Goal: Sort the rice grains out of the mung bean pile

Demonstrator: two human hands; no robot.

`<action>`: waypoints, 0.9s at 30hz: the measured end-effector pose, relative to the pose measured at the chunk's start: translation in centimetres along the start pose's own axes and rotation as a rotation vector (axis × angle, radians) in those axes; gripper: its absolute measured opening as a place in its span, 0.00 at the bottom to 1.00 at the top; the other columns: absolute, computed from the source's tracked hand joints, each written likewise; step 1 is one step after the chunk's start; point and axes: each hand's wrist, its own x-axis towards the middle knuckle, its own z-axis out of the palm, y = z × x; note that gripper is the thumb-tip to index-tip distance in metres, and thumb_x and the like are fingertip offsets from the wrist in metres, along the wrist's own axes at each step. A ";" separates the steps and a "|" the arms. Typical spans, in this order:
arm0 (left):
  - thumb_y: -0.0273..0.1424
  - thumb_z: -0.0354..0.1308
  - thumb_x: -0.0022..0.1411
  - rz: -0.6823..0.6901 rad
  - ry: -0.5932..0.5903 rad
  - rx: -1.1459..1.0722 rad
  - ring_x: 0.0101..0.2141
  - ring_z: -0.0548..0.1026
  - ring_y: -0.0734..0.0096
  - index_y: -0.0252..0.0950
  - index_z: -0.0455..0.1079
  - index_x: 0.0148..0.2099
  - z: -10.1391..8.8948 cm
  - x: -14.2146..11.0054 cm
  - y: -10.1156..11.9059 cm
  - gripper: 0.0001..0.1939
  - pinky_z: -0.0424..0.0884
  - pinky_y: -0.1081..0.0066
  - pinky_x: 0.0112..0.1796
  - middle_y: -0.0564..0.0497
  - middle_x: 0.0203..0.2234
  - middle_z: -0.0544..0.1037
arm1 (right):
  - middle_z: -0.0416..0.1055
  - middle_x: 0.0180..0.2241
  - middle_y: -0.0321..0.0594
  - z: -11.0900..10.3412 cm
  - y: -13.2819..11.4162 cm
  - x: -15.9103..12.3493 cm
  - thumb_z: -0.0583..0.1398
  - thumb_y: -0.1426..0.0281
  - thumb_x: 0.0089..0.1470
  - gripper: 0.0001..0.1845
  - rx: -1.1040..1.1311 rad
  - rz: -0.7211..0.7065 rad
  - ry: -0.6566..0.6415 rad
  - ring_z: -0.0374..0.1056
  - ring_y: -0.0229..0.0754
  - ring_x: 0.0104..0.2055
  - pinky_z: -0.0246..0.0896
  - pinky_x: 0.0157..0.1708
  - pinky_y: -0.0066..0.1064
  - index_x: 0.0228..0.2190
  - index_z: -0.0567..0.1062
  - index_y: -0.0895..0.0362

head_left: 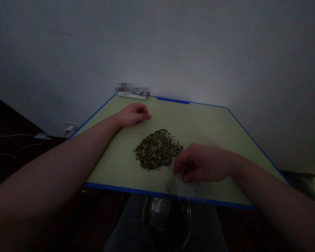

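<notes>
- Fingers of the right hand [185, 168] are curling narrowly over a clear round glass dish [185, 187] at the near edge; whether they are holding anything, I cannot tell
- Fingers of the left hand [144, 112] are lying loosely curled and empty on the pale-green, blue-edged bench [196, 119]
- Dark-green mung beans [157, 149] are heaping mid-bench between the hands, with open bench beyond
- Smooth grey wall [157, 45] is rising behind the far edge

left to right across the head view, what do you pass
white cable, left hand, pile of small green beans, right hand

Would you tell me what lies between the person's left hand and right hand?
The head view shows a loose heap of small dark green beans between the left hand and the right hand, on the blue-edged pale green board.
</notes>
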 end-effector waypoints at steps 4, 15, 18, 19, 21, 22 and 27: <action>0.39 0.63 0.48 -0.006 -0.002 -0.002 0.18 0.59 0.82 0.33 0.65 0.28 0.0 0.0 0.0 0.14 0.53 0.75 0.21 0.58 0.16 0.64 | 0.73 0.25 0.35 0.0 -0.5 -0.4 0.63 0.75 0.45 0.12 -0.032 -0.010 -0.027 0.67 0.34 0.26 0.61 0.25 0.24 0.36 0.77 0.60; 0.39 0.62 0.48 -0.008 -0.009 0.014 0.18 0.59 0.81 0.34 0.64 0.27 0.0 -0.1 0.1 0.14 0.53 0.75 0.22 0.59 0.15 0.63 | 0.73 0.28 0.36 0.7 -1.6 -0.1 0.59 0.78 0.48 0.12 -0.247 -0.175 0.167 0.67 0.34 0.28 0.58 0.28 0.24 0.37 0.78 0.60; 0.39 0.62 0.49 -0.006 -0.003 0.026 0.18 0.59 0.81 0.34 0.65 0.27 0.0 -0.1 0.1 0.14 0.54 0.75 0.22 0.59 0.15 0.63 | 0.73 0.26 0.35 0.7 -1.2 -0.1 0.60 0.77 0.48 0.13 -0.199 -0.156 0.130 0.67 0.34 0.27 0.58 0.26 0.23 0.37 0.78 0.60; 0.39 0.62 0.49 -0.006 -0.005 0.026 0.18 0.59 0.81 0.34 0.65 0.27 -0.1 -0.1 0.1 0.14 0.54 0.75 0.22 0.59 0.15 0.63 | 0.73 0.26 0.35 0.6 -1.0 -0.1 0.60 0.77 0.48 0.13 -0.183 -0.145 0.111 0.67 0.34 0.27 0.59 0.26 0.23 0.37 0.78 0.60; 0.39 0.62 0.49 -0.007 -0.009 0.022 0.18 0.59 0.81 0.34 0.65 0.27 -0.1 -0.1 0.1 0.14 0.54 0.75 0.22 0.59 0.15 0.63 | 0.74 0.27 0.36 0.2 -0.9 -0.4 0.61 0.76 0.48 0.13 -0.147 -0.127 0.056 0.68 0.34 0.27 0.60 0.27 0.24 0.38 0.78 0.60; 0.39 0.62 0.49 -0.007 -0.010 0.022 0.18 0.59 0.81 0.34 0.65 0.27 -0.1 -0.1 0.2 0.14 0.54 0.75 0.22 0.59 0.15 0.64 | 0.74 0.28 0.37 0.0 -0.9 -0.6 0.61 0.75 0.48 0.13 -0.129 -0.121 0.036 0.68 0.35 0.27 0.61 0.27 0.24 0.38 0.78 0.60; 0.38 0.62 0.49 -0.024 -0.013 0.015 0.18 0.59 0.81 0.34 0.64 0.27 -0.1 -0.2 0.4 0.13 0.54 0.75 0.21 0.58 0.15 0.63 | 0.72 0.26 0.36 -1.5 -0.8 -1.9 0.60 0.72 0.49 0.14 -0.111 -0.101 0.150 0.66 0.35 0.27 0.61 0.27 0.26 0.39 0.77 0.60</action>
